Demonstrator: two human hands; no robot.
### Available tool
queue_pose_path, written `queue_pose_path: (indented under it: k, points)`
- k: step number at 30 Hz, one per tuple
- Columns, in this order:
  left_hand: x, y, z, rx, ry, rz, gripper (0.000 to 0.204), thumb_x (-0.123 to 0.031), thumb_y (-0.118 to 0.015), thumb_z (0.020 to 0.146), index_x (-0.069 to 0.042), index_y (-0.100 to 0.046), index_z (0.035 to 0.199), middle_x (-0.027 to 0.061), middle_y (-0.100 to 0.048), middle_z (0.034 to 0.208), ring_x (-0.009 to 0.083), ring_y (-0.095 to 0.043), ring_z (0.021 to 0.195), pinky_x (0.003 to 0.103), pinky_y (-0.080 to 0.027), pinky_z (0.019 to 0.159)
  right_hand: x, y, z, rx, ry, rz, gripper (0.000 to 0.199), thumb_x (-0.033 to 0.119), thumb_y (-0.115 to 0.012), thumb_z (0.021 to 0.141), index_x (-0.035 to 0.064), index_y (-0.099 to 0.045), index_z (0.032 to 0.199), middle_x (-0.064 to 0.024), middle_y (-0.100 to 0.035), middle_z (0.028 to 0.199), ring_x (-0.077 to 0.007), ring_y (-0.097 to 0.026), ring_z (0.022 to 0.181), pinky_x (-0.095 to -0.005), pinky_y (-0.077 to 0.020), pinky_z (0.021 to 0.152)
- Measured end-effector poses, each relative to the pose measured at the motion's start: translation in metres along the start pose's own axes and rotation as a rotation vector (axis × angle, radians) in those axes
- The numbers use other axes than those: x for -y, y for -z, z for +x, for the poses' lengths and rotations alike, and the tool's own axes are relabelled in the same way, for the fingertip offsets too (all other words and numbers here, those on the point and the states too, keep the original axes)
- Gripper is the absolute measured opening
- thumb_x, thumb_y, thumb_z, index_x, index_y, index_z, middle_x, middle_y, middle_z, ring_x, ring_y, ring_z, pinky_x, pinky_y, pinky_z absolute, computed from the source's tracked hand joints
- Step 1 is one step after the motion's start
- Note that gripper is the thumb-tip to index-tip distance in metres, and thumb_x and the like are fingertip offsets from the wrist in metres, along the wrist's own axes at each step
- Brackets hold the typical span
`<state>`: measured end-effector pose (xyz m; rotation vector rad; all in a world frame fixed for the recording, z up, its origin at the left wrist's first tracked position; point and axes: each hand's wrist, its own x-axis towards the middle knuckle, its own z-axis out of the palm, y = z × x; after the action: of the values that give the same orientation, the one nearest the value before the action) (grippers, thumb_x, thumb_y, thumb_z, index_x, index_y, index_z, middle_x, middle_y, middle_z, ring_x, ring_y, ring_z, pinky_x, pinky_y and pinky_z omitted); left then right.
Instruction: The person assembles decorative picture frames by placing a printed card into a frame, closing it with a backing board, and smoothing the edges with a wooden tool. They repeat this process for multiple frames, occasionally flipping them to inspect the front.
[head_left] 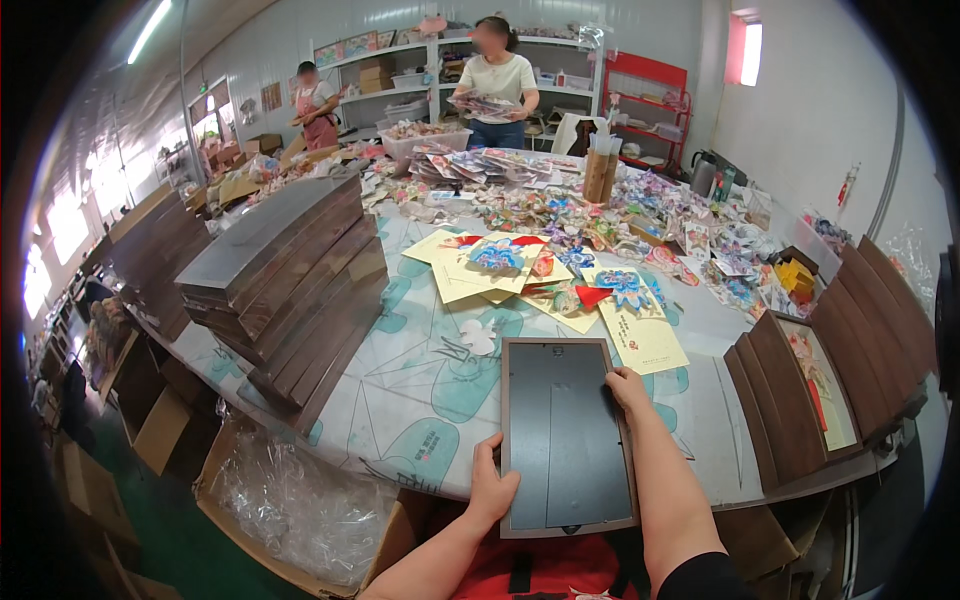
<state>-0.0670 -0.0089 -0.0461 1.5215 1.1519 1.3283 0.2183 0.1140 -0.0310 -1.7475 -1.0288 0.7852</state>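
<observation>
A picture frame (pixel 578 430) with a brown rim lies back side up before me, its dark backing board facing me and its near end over the table edge. My left hand (pixel 492 484) grips its left side near the lower corner. Around the upper right side, my right hand (pixel 629 390) is closed. The frame's front is hidden. Just beyond it lie cream cards (pixel 480 270) with blue and red flower pieces; another cream card (pixel 637 325) bears a blue flower (pixel 622 288). A small white cut-out (pixel 478 337) rests left of the frame's top.
Stacked brown frames (pixel 290 290) stand at left; more frames (pixel 850 350) lean at right, one showing a floral picture. A box of clear plastic wrap (pixel 300 500) sits below the table edge. Loose ornaments cover the far table. Two people (pixel 495 85) (pixel 316 108) stand beyond.
</observation>
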Motion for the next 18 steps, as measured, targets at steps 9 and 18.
queue_pose_path:
  k: [9, 18]
  points:
    - [0.011, -0.002, 0.001, 0.001, -0.033, 0.028, 0.059, -0.002, -0.052, 0.069, 0.007, -0.041, 0.125, 0.0221, -0.047, 0.117, 0.0342, -0.047, 0.114, 0.038, -0.036, 0.101, -0.019, -0.005, 0.012, -0.059, 0.206, -0.147, 0.039, 0.019, -0.058, 0.073, -0.0063, -0.065, 0.102, -0.0141, -0.067, 0.086, -0.0206, -0.062, 0.081, -0.0306, -0.0478, 0.074]
    - [0.003, -0.001, 0.002, 0.001, -0.003, -0.032, 0.059, -0.001, -0.053, 0.068, 0.007, -0.041, 0.126, 0.022, -0.048, 0.118, 0.0338, -0.047, 0.115, 0.038, -0.036, 0.102, -0.004, -0.001, 0.009, 0.047, 0.051, -0.139, 0.044, 0.022, -0.059, 0.072, -0.0072, -0.064, 0.104, -0.0222, -0.067, 0.099, -0.0307, -0.064, 0.095, -0.0353, -0.0476, 0.085]
